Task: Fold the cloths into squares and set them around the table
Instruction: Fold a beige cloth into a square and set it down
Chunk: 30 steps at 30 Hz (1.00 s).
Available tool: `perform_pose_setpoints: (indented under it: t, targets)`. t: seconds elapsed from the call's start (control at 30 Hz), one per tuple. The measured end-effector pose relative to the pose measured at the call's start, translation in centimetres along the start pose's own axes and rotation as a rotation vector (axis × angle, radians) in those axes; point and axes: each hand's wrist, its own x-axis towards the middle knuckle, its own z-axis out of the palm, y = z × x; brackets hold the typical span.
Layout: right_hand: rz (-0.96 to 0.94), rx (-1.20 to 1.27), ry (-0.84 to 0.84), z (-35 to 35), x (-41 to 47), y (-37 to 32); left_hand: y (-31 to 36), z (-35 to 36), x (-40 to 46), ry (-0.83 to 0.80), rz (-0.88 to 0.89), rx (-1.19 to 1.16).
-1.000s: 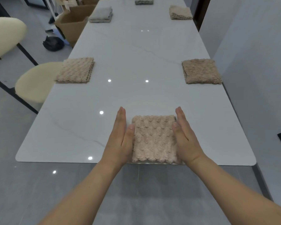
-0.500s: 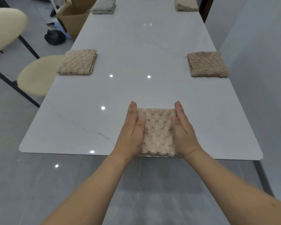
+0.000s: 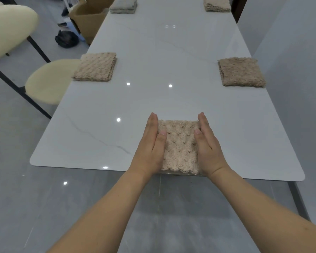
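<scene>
You are pressing the folded beige cloth (image 3: pixel 179 147) at the counter's (image 3: pixel 153 99) near edge, left hand (image 3: pixel 150 147) and right hand (image 3: pixel 207 147) flat against its sides, fingers straight, holding nothing. Be squaring both sides evenly.

Beige nubby-textured cloths (image 3: pixel 179 147) lie on a white grey-veined table (image 3: pixel 171 52), beside cream chairs (image 3: pixel 47 81).

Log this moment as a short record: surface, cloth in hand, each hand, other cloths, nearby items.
surface: white table
cloth in hand: beige folded cloth, at near edge
left hand: flat against cloth's left side
right hand: flat against cloth's right side
other cloths: left cloth, right cloth, far grey cloth, far beige cloth
nearby: cream chair, cardboard box
</scene>
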Motion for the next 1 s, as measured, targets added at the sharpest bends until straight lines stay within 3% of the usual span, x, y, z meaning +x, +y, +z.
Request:
perform_pose_setpoints:
  t: [0.23, 0.37, 0.5, 0.7, 1.0]
  targets:
    - [-0.016, -0.109, 0.044, 0.0, -0.3, 0.0, -0.2, -0.1, -0.1, 0.023, -0.011, 0.005]
    - [-0.033, -0.229, -0.007, -2.6, 0.0, -0.7, -1.0, -0.4, -1.3, 0.219, -0.043, 0.108]
    - [-0.136, -0.416, -0.211, -6.3, 2.3, -2.3, -1.0, 1.2, -2.7, 0.448, -0.121, 0.089]
    - [-0.271, -0.433, -0.515, -6.2, 7.5, -4.4, 1.3, 5.1, -3.2, 0.742, -0.237, -0.073]
    - [-0.451, -0.485, -0.857, -3.6, 11.1, -4.1, 3.0, 9.0, -2.8, 0.991, -0.323, -0.244]
